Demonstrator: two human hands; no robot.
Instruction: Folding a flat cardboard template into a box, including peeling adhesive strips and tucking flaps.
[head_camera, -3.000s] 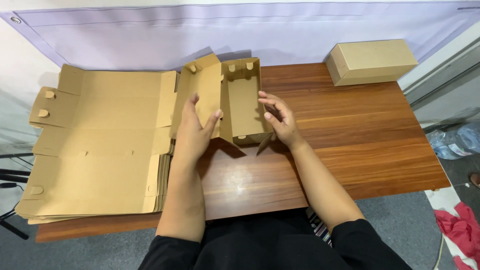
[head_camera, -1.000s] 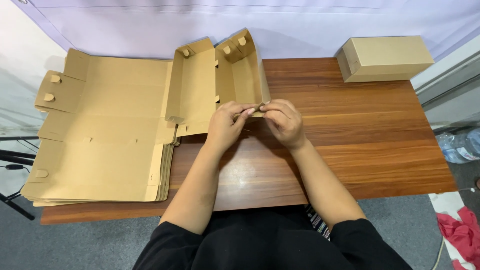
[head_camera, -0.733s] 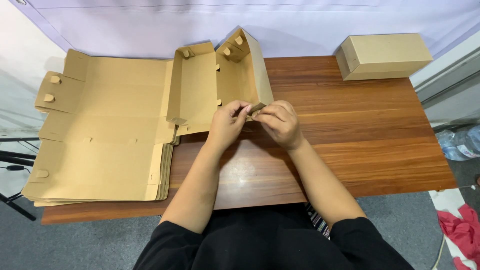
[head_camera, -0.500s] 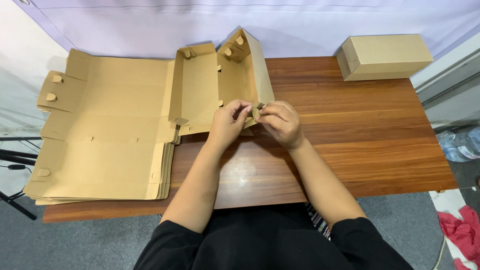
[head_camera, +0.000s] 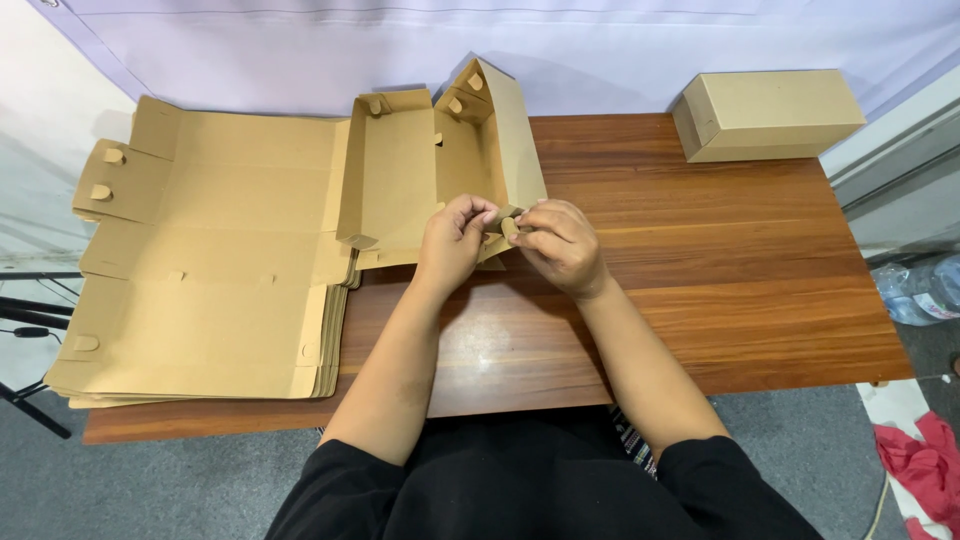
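This looks like a small packing station, makeshift rather than a proper factory. A thick stack of flat cardboard sheets (head_camera: 200, 300) (all cut alike, with tabs and slots) covers the left part of a wooden table (head_camera: 700, 280), and a finished closed box (head_camera: 765, 113) sits at its far right corner. A pale lilac tarp (head_camera: 600, 50) hangs behind as a backdrop, the floor is grey carpet (head_camera: 820, 450), and plastic water bottles (head_camera: 920, 290) lie beside the table.

flat cardboard stack (head_camera: 200, 290) left on table (head_camera: 700, 280), closed box (head_camera: 768, 113) far right
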